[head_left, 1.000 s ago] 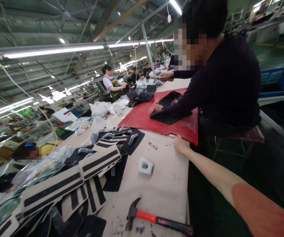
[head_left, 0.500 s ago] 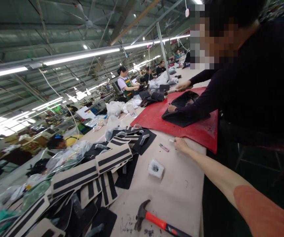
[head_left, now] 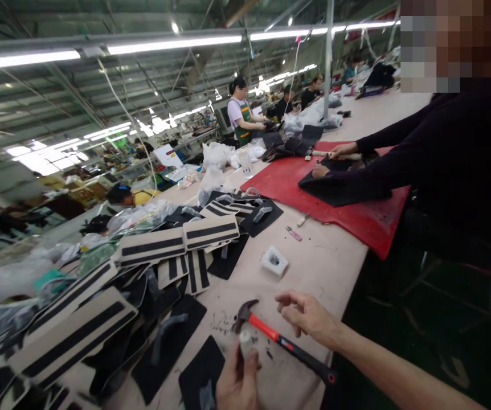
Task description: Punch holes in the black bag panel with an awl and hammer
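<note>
My left hand (head_left: 239, 378) is at the lower middle, its thumb and fingers closed around a small whitish cylinder (head_left: 245, 341) whose exact kind I cannot make out. My right hand (head_left: 309, 318) hovers over the table with fingers loosely bent and apart, holding nothing. Between the two hands lies a claw hammer (head_left: 266, 330) with a red and black handle, its head pointing left. Beyond my right hand sits a white foam block (head_left: 275, 262) with a dark patch on top. Farther on are pink thread snips (head_left: 293, 233) and a small pale piece (head_left: 303, 220).
Beige panels with black stripes (head_left: 151, 246) and black pieces with wrapped handles (head_left: 171, 341) heap up on the left. A co-worker's hands (head_left: 335, 159) work over dark material on a red mat (head_left: 279, 179). The table's edge (head_left: 352, 290) runs along the right.
My right hand has pulled back from the small pale piece, which stays by the snips, toward the hammer. My left hand has come into view holding the whitish cylinder. The view has shifted.
</note>
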A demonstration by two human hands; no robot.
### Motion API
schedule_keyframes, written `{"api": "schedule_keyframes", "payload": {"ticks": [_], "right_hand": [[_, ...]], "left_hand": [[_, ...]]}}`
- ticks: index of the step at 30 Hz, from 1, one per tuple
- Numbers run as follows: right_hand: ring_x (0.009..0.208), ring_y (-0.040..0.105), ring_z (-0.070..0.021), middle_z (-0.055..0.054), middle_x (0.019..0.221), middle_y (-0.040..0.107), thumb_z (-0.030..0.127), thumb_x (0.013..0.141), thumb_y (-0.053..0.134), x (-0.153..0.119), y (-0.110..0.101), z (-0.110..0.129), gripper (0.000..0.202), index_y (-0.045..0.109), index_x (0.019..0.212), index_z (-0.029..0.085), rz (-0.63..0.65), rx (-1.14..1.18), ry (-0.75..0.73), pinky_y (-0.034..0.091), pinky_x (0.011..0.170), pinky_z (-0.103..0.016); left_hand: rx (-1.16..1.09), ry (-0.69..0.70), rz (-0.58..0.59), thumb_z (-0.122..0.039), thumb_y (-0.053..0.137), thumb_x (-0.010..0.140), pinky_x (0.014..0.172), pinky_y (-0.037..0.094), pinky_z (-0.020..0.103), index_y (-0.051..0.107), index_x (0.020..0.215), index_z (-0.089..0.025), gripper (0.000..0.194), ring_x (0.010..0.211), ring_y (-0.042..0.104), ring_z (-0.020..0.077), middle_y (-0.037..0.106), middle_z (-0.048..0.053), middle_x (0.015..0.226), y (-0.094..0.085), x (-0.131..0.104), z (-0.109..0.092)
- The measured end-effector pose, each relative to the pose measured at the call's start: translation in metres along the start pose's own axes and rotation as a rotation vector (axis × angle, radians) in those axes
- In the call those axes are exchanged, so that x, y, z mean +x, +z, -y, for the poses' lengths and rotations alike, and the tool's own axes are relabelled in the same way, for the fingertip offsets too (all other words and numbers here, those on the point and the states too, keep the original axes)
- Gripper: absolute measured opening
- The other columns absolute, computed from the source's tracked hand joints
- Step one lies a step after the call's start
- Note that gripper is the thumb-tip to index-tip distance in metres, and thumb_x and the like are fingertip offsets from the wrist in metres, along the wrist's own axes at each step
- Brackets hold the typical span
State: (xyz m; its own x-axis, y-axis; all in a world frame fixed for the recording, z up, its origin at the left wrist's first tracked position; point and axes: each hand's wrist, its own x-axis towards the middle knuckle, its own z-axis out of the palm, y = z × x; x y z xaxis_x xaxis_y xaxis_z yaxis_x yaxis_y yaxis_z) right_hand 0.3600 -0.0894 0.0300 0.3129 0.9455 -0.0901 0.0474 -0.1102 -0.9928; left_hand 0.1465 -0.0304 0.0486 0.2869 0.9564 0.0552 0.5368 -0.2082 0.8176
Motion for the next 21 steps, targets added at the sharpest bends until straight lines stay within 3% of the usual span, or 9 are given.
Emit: {"api": "schedule_keyframes", "payload": {"ticks": [2,5,8,11,15,18,21], "right_hand": [[0.058,0.054,-0.0079,-0.004,0.104,0.063,0.055,0.085,0.061,-0.025,0.018,0.008,0.052,0.058,0.123,0.02,0.07,0.21,-0.026,0.047,0.056,-0.023],[0.058,0.052,-0.0091,0.001,0.08,0.06,0.05,0.085,0.062,-0.041,0.024,0.013,0.044,0.061,0.115,0.018,0.007,0.215,0.051,0.045,0.056,-0.022],[0.056,0.049,-0.0094,0.004,0.069,0.055,0.048,0.085,0.063,-0.043,0.024,0.008,0.04,0.059,0.111,0.018,-0.006,0.164,0.111,0.04,0.052,-0.021],[0.053,0.047,-0.0086,0.004,0.069,0.054,0.049,0.087,0.059,-0.038,0.025,-0.001,0.032,0.058,0.098,0.019,-0.021,0.112,0.115,0.038,0.049,-0.021],[0.049,0.049,-0.0108,0.004,0.059,0.054,0.043,0.085,0.052,-0.01,0.006,-0.007,0.024,0.055,0.089,0.019,-0.171,0.062,0.116,0.039,0.047,-0.022],[0.049,0.053,-0.0131,0.002,0.057,0.058,0.034,0.076,0.052,0.03,-0.029,-0.001,0.023,0.057,0.091,0.018,-0.39,0.066,0.048,0.038,0.045,-0.023],[0.046,0.05,-0.0134,0.001,0.055,0.056,0.039,0.08,0.047,0.073,-0.06,0.013,0.024,0.057,0.084,0.017,-0.542,-0.056,-0.071,0.036,0.043,-0.024]], "left_hand": [[-0.143,0.093,0.104,-0.054,0.064,0.083,0.068,0.062,0.03,0.073,0.107,-0.023,0.041,0.074,0.073,0.0231,0.077,0.005,0.087,0.024,0.001,0.005],[-0.225,0.21,0.213,-0.048,0.061,0.088,0.082,0.06,0.031,0.07,0.114,-0.018,0.041,0.095,0.072,0.0246,0.075,0.01,0.106,0.051,0.001,0.001],[-0.239,0.299,0.27,-0.037,0.056,0.094,0.086,0.059,0.031,0.068,0.117,-0.018,0.032,0.098,0.071,0.0221,0.074,0.01,0.108,0.065,-0.002,-0.006],[-0.186,0.379,0.246,-0.029,0.055,0.093,0.083,0.059,0.032,0.066,0.118,-0.017,0.03,0.093,0.071,0.0214,0.073,0.011,0.105,0.073,-0.005,-0.003],[-0.06,0.354,0.209,-0.029,0.061,0.09,0.078,0.061,0.032,0.055,0.131,-0.015,0.044,0.084,0.072,0.0211,0.073,0.011,0.102,0.068,0.0,0.021],[0.125,0.458,0.147,-0.029,0.059,0.093,0.096,0.057,0.043,0.056,0.13,-0.016,0.04,0.11,0.068,0.0277,0.07,0.014,0.117,0.051,0.013,0.046],[0.315,0.607,0.196,-0.026,0.055,0.093,0.113,0.04,0.057,0.055,0.131,-0.017,0.039,0.127,0.057,0.0309,0.063,0.014,0.13,0.036,0.028,0.067]]}}
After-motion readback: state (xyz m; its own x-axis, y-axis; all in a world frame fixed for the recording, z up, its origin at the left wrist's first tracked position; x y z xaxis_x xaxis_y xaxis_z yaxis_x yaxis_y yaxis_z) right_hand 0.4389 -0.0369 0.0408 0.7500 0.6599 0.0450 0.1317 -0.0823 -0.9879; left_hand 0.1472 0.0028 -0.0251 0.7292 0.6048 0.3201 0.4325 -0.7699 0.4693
